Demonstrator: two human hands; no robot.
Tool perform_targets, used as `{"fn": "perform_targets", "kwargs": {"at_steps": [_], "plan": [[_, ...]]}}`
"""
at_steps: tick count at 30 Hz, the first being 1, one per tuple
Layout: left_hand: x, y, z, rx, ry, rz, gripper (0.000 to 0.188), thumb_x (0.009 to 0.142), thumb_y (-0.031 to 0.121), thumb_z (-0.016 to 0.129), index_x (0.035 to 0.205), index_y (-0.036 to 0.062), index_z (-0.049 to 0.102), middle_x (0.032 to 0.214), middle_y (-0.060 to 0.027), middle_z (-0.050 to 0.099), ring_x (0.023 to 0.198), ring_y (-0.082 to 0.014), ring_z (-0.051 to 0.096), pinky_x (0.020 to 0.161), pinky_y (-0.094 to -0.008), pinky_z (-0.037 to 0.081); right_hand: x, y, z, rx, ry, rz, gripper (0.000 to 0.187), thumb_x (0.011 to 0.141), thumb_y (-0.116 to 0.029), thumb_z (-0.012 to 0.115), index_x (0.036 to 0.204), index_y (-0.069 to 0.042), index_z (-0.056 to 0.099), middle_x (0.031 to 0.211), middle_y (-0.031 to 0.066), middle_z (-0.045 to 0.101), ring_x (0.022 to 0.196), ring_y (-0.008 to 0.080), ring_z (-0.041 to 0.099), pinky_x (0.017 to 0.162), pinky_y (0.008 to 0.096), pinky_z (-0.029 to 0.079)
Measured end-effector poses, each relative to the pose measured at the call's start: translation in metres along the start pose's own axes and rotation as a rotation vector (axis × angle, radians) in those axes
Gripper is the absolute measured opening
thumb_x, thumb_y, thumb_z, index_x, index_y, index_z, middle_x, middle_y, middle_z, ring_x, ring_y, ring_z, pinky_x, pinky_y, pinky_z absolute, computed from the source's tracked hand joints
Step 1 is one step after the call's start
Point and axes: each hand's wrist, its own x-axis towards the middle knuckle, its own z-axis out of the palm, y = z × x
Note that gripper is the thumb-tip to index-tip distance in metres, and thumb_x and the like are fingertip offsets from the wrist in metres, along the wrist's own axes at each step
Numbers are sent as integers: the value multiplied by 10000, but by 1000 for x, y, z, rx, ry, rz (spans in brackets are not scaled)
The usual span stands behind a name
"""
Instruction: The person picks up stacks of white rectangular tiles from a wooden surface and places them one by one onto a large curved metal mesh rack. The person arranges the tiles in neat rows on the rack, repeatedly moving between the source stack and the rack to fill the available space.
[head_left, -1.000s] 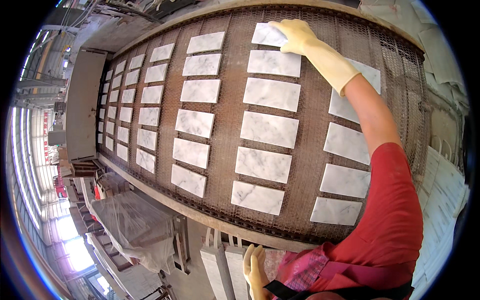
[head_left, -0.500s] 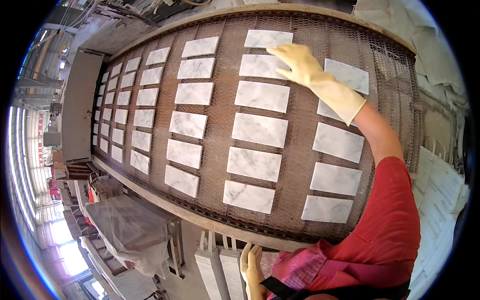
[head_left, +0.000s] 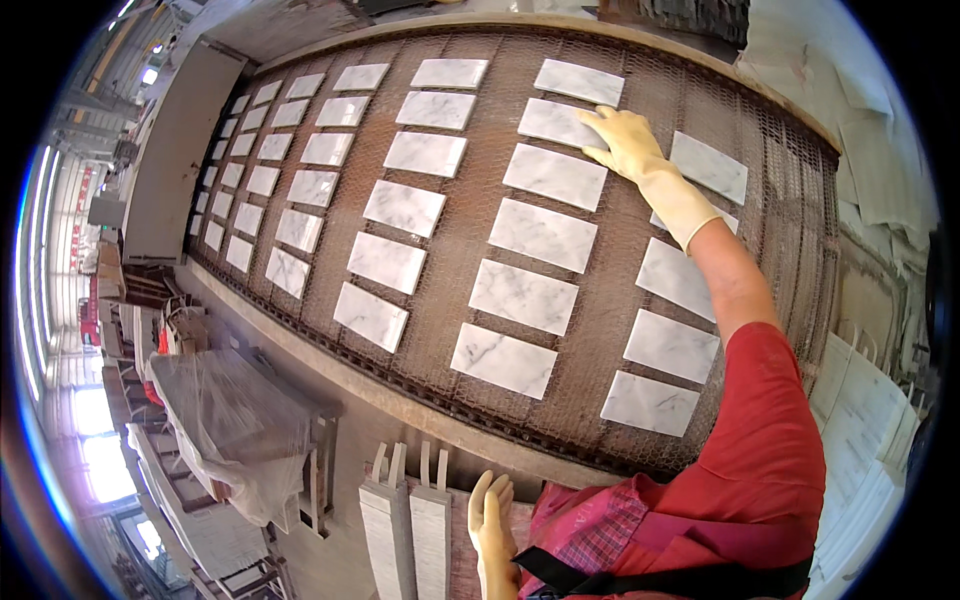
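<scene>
Presently: marbled slab, right hand at its right end

Head view, sole entry. We list one white slab (head_left: pixel 550 119), grey-veined and rectangular, upper centre of the frame, second from the top in its column. It lies flat on a brown mesh belt (head_left: pixel 426 345).

Key relation: the slab extends leftward from our right hand (head_left: pixel 628 142). Its long axis runs roughly left to right, dipping a little toward the right, so that its right short end is the one at the fingers. The right hand is by far the nearer.

Right hand: pale yellow glove, fingers spread and unclenched, fingertips over the slab's right end. They appear to touch it; whether they press, we cannot tell. No grip around it shows.

Left hand (head_left: pixel 491 515): matching glove, lower centre of the frame, fingers loosely extended, nothing seen in it. It sits just right of upright stone strips (head_left: pixel 431 540). From it the slab lies well apart, toward the top of the frame and slightly right, with other slabs between.

Neighbours: an upper slab (head_left: pixel 578 83) and a lower slab (head_left: pixel 555 177), each apart from ours by a narrow strip of mesh.
</scene>
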Motion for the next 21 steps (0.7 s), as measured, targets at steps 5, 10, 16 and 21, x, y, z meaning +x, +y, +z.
{"fn": "perform_targets", "kwargs": {"at_steps": [5, 10, 16, 21], "plan": [[-9, -8, -10, -81, 44, 20, 545, 1156, 245, 595, 1593, -63, 483, 1449, -309, 662, 1326, -385, 684, 1166, -470, 540, 9, -7, 4, -46, 12, -13, 610, 963, -363, 799, 1517, -188, 613, 1390, 172, 684, 1203, 396, 686, 1060, 516, 541], [-15, -26, -31, -100, 10, 16, 542, 1161, 278, 593, 1613, -5, 496, 1483, -239, 663, 1395, -345, 635, 1215, -471, 481, -5, -10, 14, -49, 5, -122, 582, 1011, -324, 759, 1531, -115, 603, 1447, 195, 669, 1289, 385, 657, 1116, 489, 504], [-6, -54, -58, -54, -16, 32, 522, 1149, 306, 605, 1594, 37, 547, 1500, -160, 671, 1415, -256, 617, 1211, -381, 462, -37, 10, -6, 17, 0, -253, 553, 1069, -277, 710, 1549, -28, 591, 1515, 221, 651, 1391, 371, 622, 1183, 456, 460], [-25, -33, -79, -48, 42, -50, 543, 1121, 359, 611, 1587, 83, 577, 1498, -113, 686, 1415, -234, 615, 1209, -383, 447, -98, -113, -45, 314, -31, -319, 538, 1097, -225, 675, 1575, 1, 571, 1584, 213, 613, 1478, 344, 568, 1248, 442, 406]]}}
